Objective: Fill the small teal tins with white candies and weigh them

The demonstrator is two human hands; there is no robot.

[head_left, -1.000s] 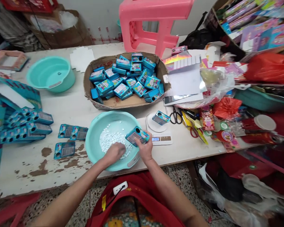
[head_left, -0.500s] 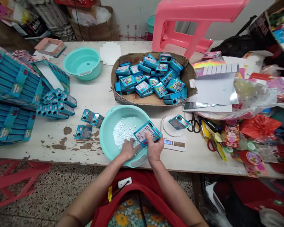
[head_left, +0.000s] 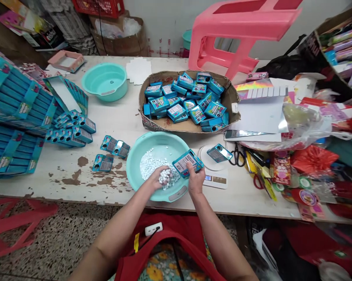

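My left hand (head_left: pixel 156 178) is cupped, palm up, round a heap of small white tablets (head_left: pixel 164 176) over the near part of a turquoise basin (head_left: pixel 135 144). More white tablets (head_left: pixel 148 164) lie on the basin's floor. Between the thumb and fingers of my right hand (head_left: pixel 196 180) is a flat blue box (head_left: pixel 184 163), tilted above the basin's right side. Another blue box (head_left: pixel 219 153) rests on the round plate of a white scale (head_left: pixel 223 182). Several blue boxes (head_left: pixel 102 162) lie left of the basin.
Behind the basin, a cardboard tray (head_left: pixel 187 125) holds many blue boxes. A second turquoise basin (head_left: pixel 105 80) stands at the back left, and stacked blue packs (head_left: pixel 15 97) fill the left side. Scissors (head_left: pixel 237 155), papers (head_left: pixel 258 113) and bags are on the right. A pink stool (head_left: pixel 196 43) is behind.
My left hand has turned from reaching down into the tablets to palm up with a heap in it. My right hand has shifted slightly to the right with its box.
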